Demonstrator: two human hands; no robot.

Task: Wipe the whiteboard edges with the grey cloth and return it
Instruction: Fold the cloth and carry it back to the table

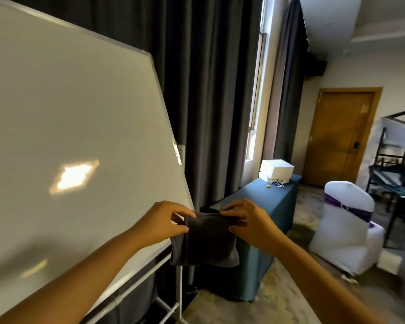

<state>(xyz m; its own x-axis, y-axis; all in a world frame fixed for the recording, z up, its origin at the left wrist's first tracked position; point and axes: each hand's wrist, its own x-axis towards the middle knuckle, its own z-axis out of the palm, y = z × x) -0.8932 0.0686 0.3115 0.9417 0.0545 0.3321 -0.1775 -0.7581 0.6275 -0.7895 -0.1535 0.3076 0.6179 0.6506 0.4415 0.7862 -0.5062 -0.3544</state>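
Observation:
The whiteboard fills the left of the view, tilted, with its silver frame running down its right edge. A dark grey cloth hangs folded in front of the board's lower right corner. My left hand pinches the cloth's top left corner, and my right hand pinches its top right corner. The cloth is stretched between both hands, just right of the board's edge; I cannot tell if it touches the frame.
The board's white stand legs reach the floor below. A table with a teal cover stands behind the cloth, bearing a white box. Dark curtains hang behind. A white-covered chair sits at the right.

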